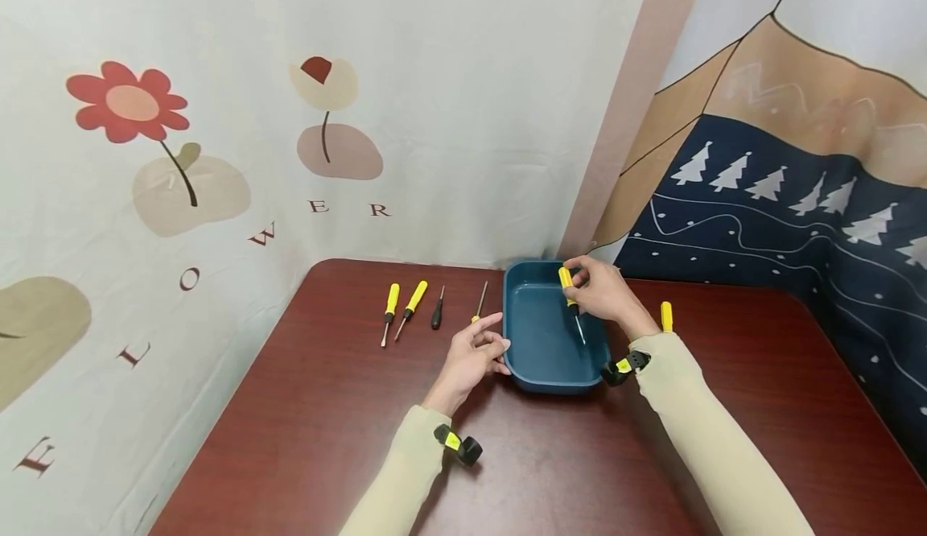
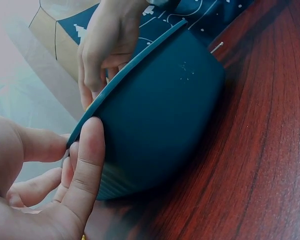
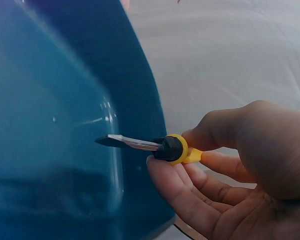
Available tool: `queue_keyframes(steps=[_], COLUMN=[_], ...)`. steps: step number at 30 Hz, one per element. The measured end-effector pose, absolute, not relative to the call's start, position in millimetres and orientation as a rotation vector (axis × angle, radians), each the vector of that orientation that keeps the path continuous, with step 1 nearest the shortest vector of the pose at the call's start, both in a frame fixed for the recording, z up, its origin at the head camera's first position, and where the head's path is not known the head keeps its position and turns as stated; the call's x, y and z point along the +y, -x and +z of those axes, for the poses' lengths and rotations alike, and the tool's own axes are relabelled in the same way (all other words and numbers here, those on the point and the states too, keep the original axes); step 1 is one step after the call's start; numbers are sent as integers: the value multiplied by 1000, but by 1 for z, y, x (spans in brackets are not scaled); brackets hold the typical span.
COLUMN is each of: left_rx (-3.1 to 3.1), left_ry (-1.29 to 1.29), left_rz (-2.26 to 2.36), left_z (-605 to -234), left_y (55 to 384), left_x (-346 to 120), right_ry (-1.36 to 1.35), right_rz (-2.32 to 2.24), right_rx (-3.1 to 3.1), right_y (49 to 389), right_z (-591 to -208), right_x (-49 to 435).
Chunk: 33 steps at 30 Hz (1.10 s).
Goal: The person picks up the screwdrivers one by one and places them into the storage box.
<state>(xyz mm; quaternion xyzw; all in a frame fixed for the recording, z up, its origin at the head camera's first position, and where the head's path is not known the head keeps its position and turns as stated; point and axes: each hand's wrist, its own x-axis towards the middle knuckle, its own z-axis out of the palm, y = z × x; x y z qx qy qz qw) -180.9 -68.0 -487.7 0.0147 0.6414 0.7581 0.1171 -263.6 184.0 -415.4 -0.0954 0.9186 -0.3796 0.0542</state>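
Pale cloth (image 1: 471, 77) with flower prints is hanging behind your setup, and the reddish-brown table (image 1: 304, 439) is stretching up to it. The blue bin (image 1: 543, 343) is sitting on the table between your hands. Your right hand (image 1: 604, 290) is hovering over the bin's right side, near the far end, thumb and fingers pinching a black-and-yellow screwdriver (image 1: 567, 280) by its handle. It's slanting tip-down inside the bin; can't tell if the tip's touching the floor. Your left hand (image 1: 471, 355) is pinching the bin's left rim. Two yellow-handled screwdrivers (image 1: 392, 298) are lying off to the left, a partly hidden screwdriver (image 1: 482, 298) is poking out past your left hand, and a yellow handle (image 1: 667, 316) is showing beyond your right sleeve (image 1: 669, 367). The little black screwdriver (image 1: 438, 315) is lying among the left bunch.
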Motion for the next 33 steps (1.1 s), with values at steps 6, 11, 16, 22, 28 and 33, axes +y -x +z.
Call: queue_keyframes(steps=[6,11,16,22,28,33], left_rx=[1873,1858,1861,1861,1870,1870], left_ry=[-36,-39,-39,-35,-30,-37], left_rz=[2219,2221,2216,2209,2200,2200], left_z=[-487,-485,-485,-485,-486,-487], left_y=[181,180,181,181,180,180], left_x=[-68,-67,-68,-69,-70,-70], right_ry=[299,285,286,264,282,282], right_rz=[-1144,-1145,-1128,-1107,-1092,-1079], right_rx=[2792,2764,2740,2717,2726,2717], right_y=[266,268,270,271,274,276], right_z=[-419,-421,-425,-429,-433,-436], right_x=[173,165,160,152,145,139])
